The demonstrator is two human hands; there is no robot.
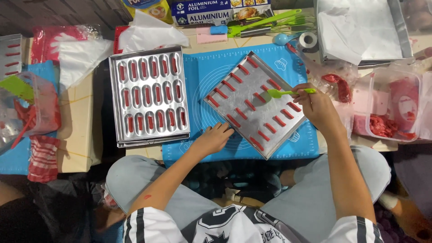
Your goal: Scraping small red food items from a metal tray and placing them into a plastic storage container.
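Note:
A metal baking tray point(252, 72) lies turned at an angle on a blue mat point(211, 67), with several short red strips of dough in its moulds. My right hand point(318, 107) grips a green spatula point(288, 92) whose blade rests over the tray's middle. At the tray's near corner, my left hand point(215, 137) lies on the mat with its fingertips touching the tray's edge. A second metal tray point(148, 96), filled with rows of red strips, sits to the left of the mat.
A clear tub with red dough point(388, 104) stands at the right, a crumpled plastic bag point(335, 81) beside it. A foil box point(220, 11), green utensils point(270, 22) and a paper-lined tray point(360, 29) lie at the back. Another tub point(27, 105) is at far left.

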